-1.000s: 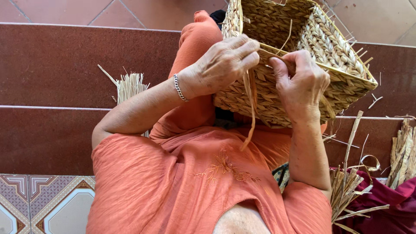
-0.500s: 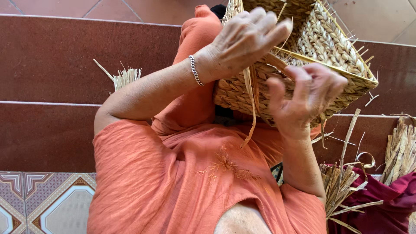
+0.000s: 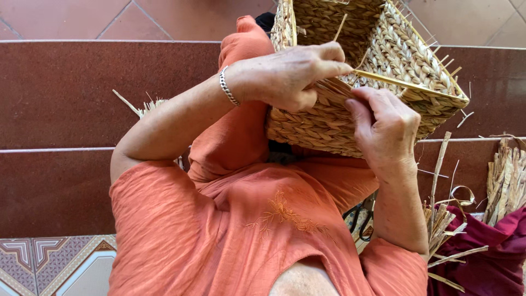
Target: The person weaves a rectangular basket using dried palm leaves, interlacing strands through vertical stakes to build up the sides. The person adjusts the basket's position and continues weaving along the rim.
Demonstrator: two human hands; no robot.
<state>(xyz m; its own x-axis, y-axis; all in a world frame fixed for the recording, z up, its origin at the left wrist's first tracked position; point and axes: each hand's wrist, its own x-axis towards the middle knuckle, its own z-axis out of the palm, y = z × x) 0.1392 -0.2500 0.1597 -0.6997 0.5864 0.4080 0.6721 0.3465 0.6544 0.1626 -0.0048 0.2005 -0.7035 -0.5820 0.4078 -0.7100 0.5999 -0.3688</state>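
in the upper right of the frame, a square woven straw basket [image 3: 378, 71] rests tilted on the person's lap. the left hand [image 3: 285, 77] pinches a straw strand at its rim, fingers together; the right hand [image 3: 383, 126] presses against the wall, fingers clamped, steadying it.

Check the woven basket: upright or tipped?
Tipped. The woven basket rests against the knee, its open mouth and inside walls facing the camera.
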